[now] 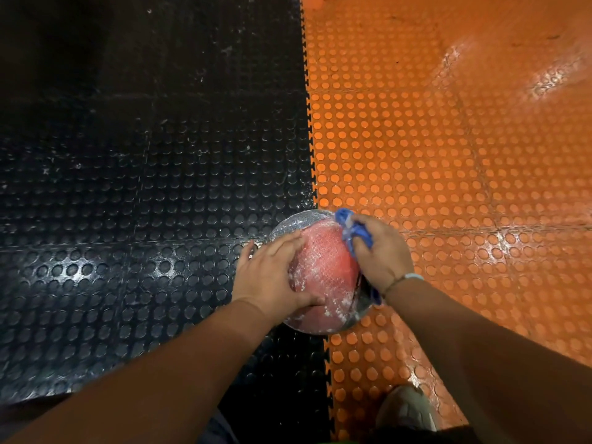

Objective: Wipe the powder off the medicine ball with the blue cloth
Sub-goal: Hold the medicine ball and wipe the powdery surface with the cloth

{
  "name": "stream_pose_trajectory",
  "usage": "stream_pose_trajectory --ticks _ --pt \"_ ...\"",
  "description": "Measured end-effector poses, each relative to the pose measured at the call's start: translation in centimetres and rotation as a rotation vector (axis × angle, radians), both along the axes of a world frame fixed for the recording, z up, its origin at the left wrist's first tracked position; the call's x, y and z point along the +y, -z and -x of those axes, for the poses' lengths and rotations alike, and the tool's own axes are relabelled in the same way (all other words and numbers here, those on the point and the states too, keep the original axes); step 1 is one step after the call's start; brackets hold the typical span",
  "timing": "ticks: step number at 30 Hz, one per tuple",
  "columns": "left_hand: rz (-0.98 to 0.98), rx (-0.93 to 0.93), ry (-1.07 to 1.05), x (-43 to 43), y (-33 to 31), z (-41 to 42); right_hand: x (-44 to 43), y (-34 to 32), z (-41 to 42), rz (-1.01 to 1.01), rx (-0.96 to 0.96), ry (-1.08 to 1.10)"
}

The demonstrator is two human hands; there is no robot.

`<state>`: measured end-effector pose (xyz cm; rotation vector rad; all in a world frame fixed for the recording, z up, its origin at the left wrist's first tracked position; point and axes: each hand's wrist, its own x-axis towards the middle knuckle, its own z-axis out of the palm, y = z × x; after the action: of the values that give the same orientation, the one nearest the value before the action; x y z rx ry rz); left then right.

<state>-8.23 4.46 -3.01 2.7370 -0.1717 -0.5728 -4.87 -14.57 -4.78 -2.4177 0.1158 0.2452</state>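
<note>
The medicine ball is red and grey with a dimpled skin, dusted with white powder, and rests on the floor at the seam between black and orange mats. My left hand lies flat on the ball's left side, fingers spread, thumb near the bottom. My right hand presses the bunched blue cloth against the ball's upper right side. Part of the cloth hangs out below my wrist at the ball's right edge. White clumps of powder cover the lower middle of the ball.
Black studded floor mats lie to the left and orange studded mats to the right, joined by a toothed seam. White powder specks dot the black mat near the ball. A light shoe shows at the bottom right.
</note>
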Motion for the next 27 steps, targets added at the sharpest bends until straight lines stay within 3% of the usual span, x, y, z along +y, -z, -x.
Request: stream_pose_trajectory --ticks 2,5,8,15,18,21,27 --pt "0.0 0.005 0.007 -0.1 0.1 -0.1 0.7 -0.4 0.1 0.037 -0.009 0.025" --pt "0.025 -0.028 -0.042 0.0 0.3 -0.3 4.2 -1.8 1.6 0.266 -0.199 -0.294" --pt "0.016 -0.023 -0.047 0.4 0.3 -0.3 4.0 -1.5 1.7 0.222 -0.235 -0.432" --pt "-0.027 0.026 0.001 0.6 0.2 0.1 1.7 -1.0 -0.1 0.047 -0.069 -0.033" --pt "-0.011 0.0 -0.029 0.7 0.2 -0.3 5.0 -2.0 1.0 0.139 -0.141 -0.242" --pt "0.005 -0.01 -0.051 1.0 0.2 -0.4 4.8 -1.8 1.5 0.056 -0.251 -0.393" --pt "-0.004 0.028 -0.008 0.1 -0.3 -0.5 2.0 -0.9 -0.1 -0.064 -0.168 -0.02"
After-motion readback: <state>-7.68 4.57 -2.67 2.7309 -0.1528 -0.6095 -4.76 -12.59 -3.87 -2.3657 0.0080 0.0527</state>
